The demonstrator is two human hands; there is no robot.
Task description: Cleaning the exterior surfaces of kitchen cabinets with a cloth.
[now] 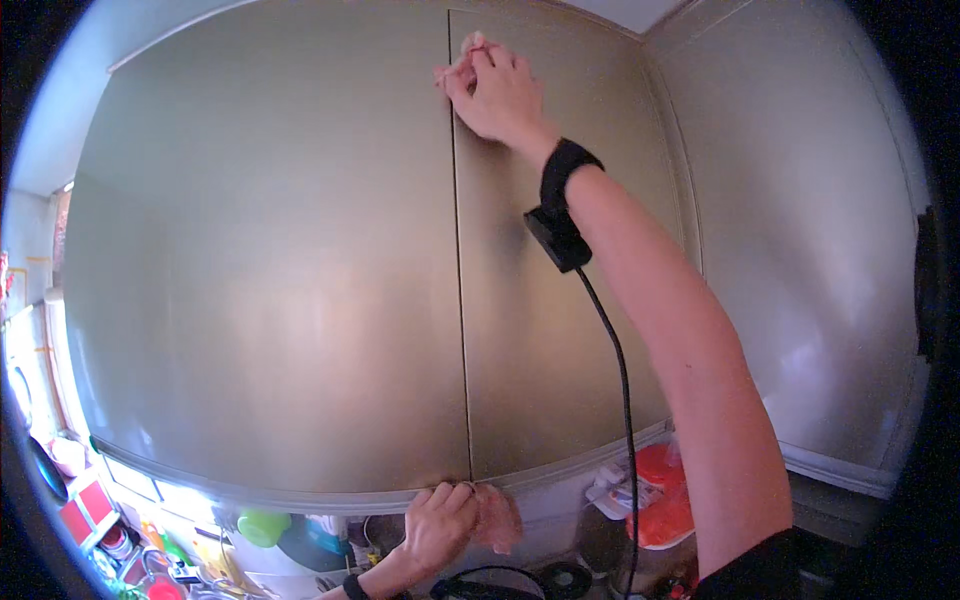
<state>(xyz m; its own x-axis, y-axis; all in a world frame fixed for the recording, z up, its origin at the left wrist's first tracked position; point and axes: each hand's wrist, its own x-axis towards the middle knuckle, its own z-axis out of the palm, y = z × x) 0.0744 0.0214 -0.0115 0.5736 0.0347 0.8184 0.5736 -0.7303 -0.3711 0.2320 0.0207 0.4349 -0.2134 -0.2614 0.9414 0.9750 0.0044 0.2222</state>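
My right hand (pixel 506 94) presses a crumpled pink cloth (pixel 474 45) to the upper part of the cabinet doors, over the seam between the wide left door (pixel 277 262) and the narrower right door (pixel 555 360). A black band with a small corded box (pixel 559 238) is strapped at that wrist. Down at the cabinet's lower edge (pixel 337 501), my left hand (pixel 441 521) has its fingers curled near the bottom of the seam. Another pink cloth (pixel 498 519) hangs from its fingers. Both doors are flush and have a brushed, metallic-looking surface.
A black cable (pixel 622 375) runs down from the right wrist. Another cabinet panel (pixel 795 240) stands at the right. Below the doors are a green bowl-like container (pixel 262 527), red-topped packages (pixel 664 495) and a dark pan-like object (pixel 491 583). A bright window (pixel 64 360) is at the left.
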